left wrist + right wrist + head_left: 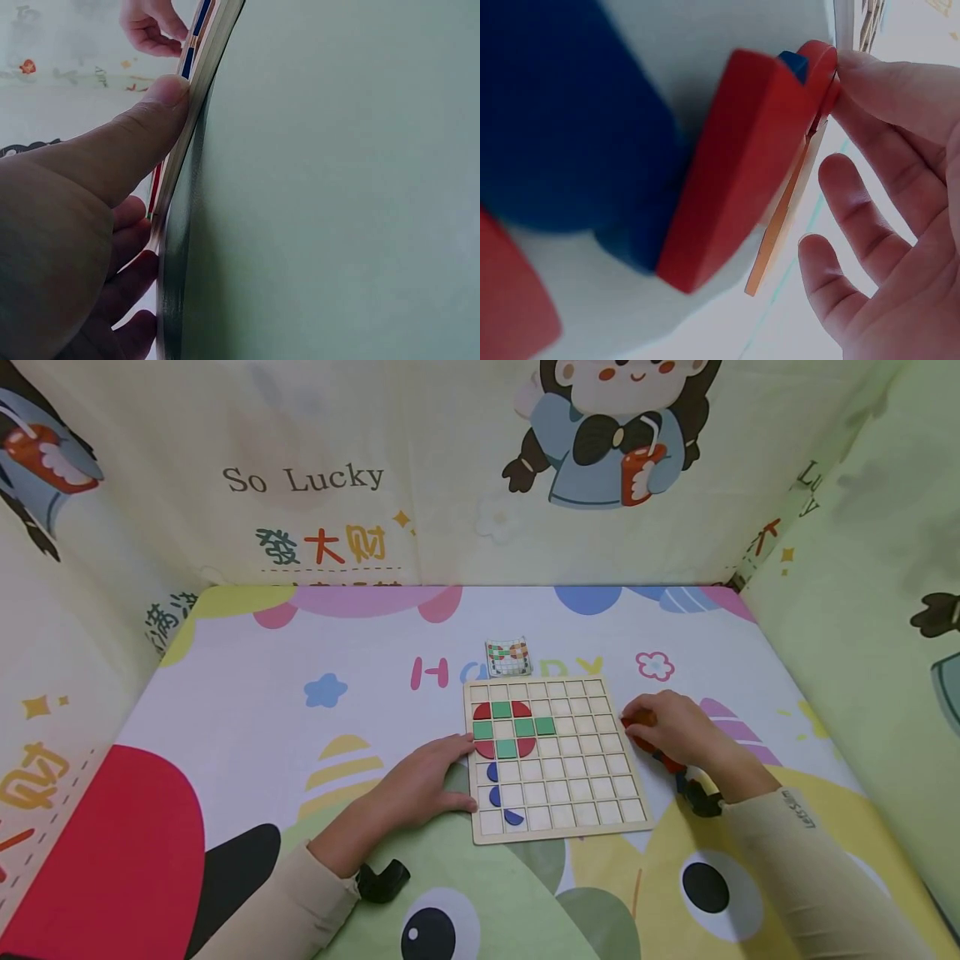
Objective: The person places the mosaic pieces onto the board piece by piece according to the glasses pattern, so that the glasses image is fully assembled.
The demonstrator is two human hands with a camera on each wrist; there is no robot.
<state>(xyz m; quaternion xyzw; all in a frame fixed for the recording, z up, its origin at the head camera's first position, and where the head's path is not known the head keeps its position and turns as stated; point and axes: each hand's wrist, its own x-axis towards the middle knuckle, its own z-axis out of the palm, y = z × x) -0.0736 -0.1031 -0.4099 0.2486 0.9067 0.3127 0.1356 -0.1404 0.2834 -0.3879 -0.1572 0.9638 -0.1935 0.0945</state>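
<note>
A wooden grid board lies on the table, with red rounded pieces and several green squares in its upper left cells. Three blue half-round pieces sit in the lower left cells. My left hand rests against the board's left edge, thumb and fingertips touching the rim. Just off the board's right edge, my right hand pinches a red piece between thumb and index finger. Loose red blocks and blue blocks lie beside that hand; an orange piece shows below them.
A small pattern card with coloured shapes stands behind the board's top edge. The printed tablecloth meets cloth walls at the back and both sides. Black straps sit at both wrists.
</note>
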